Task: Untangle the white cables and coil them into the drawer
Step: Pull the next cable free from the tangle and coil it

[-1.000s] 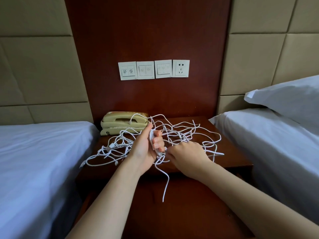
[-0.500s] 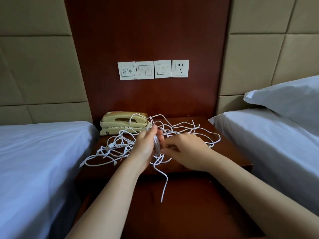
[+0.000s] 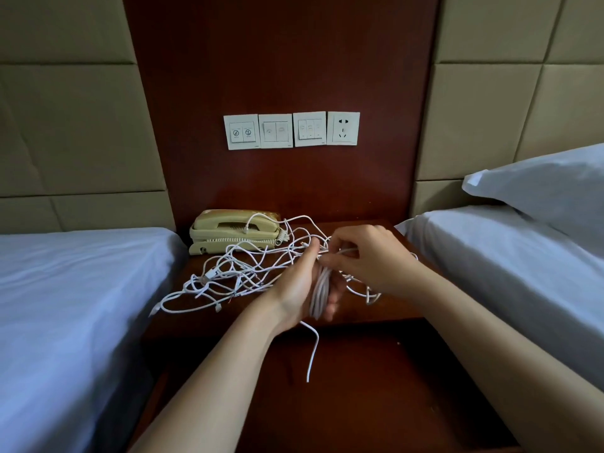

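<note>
Fingers of my left hand [image 3: 300, 289] curl round a half-wound coil [image 3: 320, 289]; my right hand [image 3: 369, 256] pinches the strand feeding it, just right of the phone [image 3: 235, 230]. The other cables [image 3: 235, 273] sprawl tangled on the bench [image 3: 392, 312] before the phone. I judge this the winding step; next, tease slack free without tightening knots.

The white cables [image 3: 248, 273] look like smooth, matt plastic. The nightstand [image 3: 397, 310] and the wall panel [image 3: 281, 60] behind it are reddish wood with a sheen. The telephone [image 3: 228, 228] is glossy beige plastic, and the bedsheet [image 3: 65, 289] is matt cloth.
</note>
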`<state>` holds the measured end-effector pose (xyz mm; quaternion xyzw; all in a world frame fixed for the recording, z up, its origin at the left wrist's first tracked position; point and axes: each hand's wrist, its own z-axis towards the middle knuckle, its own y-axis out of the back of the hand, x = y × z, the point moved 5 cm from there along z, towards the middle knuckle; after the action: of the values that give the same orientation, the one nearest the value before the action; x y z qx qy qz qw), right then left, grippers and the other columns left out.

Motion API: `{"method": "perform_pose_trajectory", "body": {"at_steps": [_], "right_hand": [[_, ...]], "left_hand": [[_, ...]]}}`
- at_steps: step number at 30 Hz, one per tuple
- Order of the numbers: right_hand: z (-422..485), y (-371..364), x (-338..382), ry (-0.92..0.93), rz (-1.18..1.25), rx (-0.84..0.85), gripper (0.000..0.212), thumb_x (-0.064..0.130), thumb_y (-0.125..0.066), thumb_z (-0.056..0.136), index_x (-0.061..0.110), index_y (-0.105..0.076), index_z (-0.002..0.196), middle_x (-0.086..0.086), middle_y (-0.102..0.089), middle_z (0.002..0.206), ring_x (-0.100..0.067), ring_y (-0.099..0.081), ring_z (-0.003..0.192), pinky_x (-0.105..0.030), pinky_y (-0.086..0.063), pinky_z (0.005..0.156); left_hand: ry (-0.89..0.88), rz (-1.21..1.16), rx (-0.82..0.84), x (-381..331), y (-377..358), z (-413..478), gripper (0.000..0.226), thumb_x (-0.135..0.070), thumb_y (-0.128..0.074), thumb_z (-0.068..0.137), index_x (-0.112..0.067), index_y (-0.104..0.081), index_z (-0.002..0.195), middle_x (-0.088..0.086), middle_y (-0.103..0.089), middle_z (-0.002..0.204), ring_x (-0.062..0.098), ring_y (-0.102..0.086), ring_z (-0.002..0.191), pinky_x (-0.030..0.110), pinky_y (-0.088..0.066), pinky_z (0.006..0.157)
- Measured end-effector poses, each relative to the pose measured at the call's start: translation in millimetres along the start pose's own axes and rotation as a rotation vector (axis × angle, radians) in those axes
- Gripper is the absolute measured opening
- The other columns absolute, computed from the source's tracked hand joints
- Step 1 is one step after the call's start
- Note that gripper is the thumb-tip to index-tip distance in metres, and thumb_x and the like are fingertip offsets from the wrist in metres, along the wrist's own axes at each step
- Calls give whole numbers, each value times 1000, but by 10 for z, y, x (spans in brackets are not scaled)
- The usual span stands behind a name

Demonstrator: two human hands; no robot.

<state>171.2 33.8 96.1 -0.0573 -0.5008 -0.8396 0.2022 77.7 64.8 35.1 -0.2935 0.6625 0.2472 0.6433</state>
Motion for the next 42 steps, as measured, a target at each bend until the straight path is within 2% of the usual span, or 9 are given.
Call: {"method": "perform_pose_trajectory", "body": {"at_steps": [6, 10, 15, 22, 25, 28, 33, 38, 42], "right_hand": [[22, -40, -310, 8, 163, -101, 21, 35, -63, 87, 19, -61, 73, 12, -50, 59, -2, -44, 58, -23, -31, 57], [-5, -83, -528, 65, -36, -157, 20, 31, -62, 88, 14, -63, 77, 17, -44, 69, -10, -40, 77, -29, -31, 68], [-61, -126, -798, -97, -213, -267, 19, 27, -61, 89, 11, -68, 83, -1, -56, 93, -19, -45, 88, -29, -33, 65], [-35, -119, -979, -363, 70, -345, 19, 27, -63, 89, 10, -70, 86, -2, -63, 73, -12, -53, 60, -28, -43, 58], [-52, -135, -1071, -457, 180, -375, 21, 22, -56, 93, 9, -70, 101, -4, -66, 75, -16, -59, 62, -34, -51, 63], [-76, -159, -1155, -541, 235, -407, 25, 22, -49, 97, 6, -68, 95, -7, -66, 70, -25, -61, 62, -42, -53, 67], [-75, -97, -1165, -558, 324, -530, 25, 21, -51, 95, 4, -66, 85, -10, -65, 65, -33, -63, 64, -44, -53, 64], [-74, -49, -1118, -536, 505, -593, 13, 9, -48, 93, 10, -61, 94, -3, -65, 71, -15, -63, 63, -32, -53, 64], [-66, -44, -1110, -474, 578, -581, 15, 18, -52, 94, 24, -53, 80, -6, -66, 77, -26, -62, 70, -41, -50, 64]], "left_hand": [[-7, 16, 40, -33, -5, -89, 51, -46, -32, 98, -13, -39, 59, -8, -25, 41, 5, -24, 33, 18, -26, 40], [-60, 45, -46, -92, 100, -102, 45, -33, -34, 100, -15, -34, 59, -9, -22, 40, 5, -20, 32, 18, -24, 38], [-101, 63, -114, -150, 179, -115, 45, -31, -31, 101, -14, -33, 59, -7, -22, 41, 5, -20, 33, 21, -24, 39], [-139, 12, -187, -182, 282, -123, 46, -28, -32, 101, -13, -33, 58, -7, -21, 41, 6, -20, 32, 18, -24, 36], [-137, 8, -215, -176, 336, -133, 46, -28, -31, 101, -14, -33, 58, -7, -20, 41, 6, -20, 32, 18, -25, 36], [-140, 11, -234, -178, 373, -145, 47, -30, -32, 101, -14, -34, 57, -7, -21, 41, 7, -21, 33, 19, -26, 37], [-138, 1, -253, -174, 394, -152, 46, -29, -33, 101, -14, -34, 58, -7, -21, 41, 7, -21, 33, 19, -26, 36], [-135, -11, -265, -153, 413, -150, 46, -29, -33, 101, -13, -34, 58, -7, -21, 40, 7, -21, 32, 18, -25, 36], [-133, -23, -276, -138, 424, -139, 46, -29, -33, 101, -13, -34, 58, -7, -21, 40, 6, -21, 32, 19, -25, 36]]}}
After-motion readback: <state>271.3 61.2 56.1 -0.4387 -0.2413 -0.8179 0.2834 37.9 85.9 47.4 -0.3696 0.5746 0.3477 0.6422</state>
